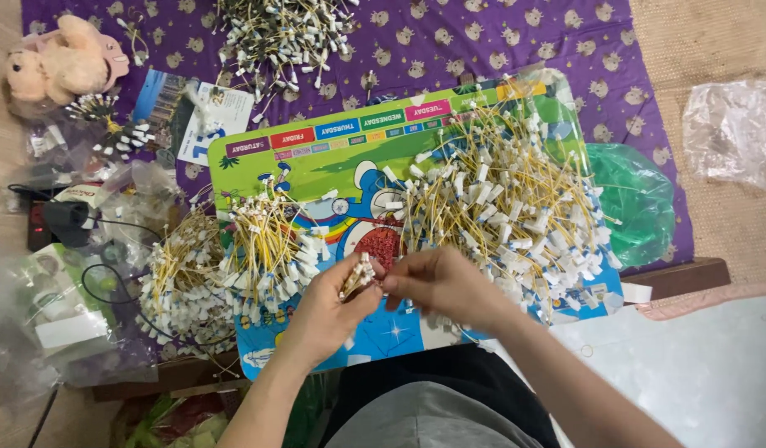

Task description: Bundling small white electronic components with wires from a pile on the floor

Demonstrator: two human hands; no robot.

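Several short yellow wires with white end connectors form a small bundle (pixel 357 275), which we see gripped in the left hand (pixel 329 311) just above the near middle of the colourful cartoon board (pixel 333 158). The left fingers are curled closed around the bundle, its white tips fanning out above the thumb. The right hand (pixel 439 284) meets it from the other side; we note its thumb and forefinger pinched together at the bundle's tips, though whether they hold a single wire we cannot tell.

Just left of the hands, a sorted heap of the same wires (pixel 271 249) lies on the board, and a larger loose heap (pixel 507 191) spreads over the board's right half. A third heap (pixel 184 282) rests off the board's left edge, and a fourth (pixel 283 37) lies well apart on the purple patterned cloth (pixel 582 50) at the top. Further out we mark a green plastic bag (pixel 636 199) to the right, a clear bag (pixel 731 133) beyond it, and a plush toy (pixel 59 58) in the upper left corner.
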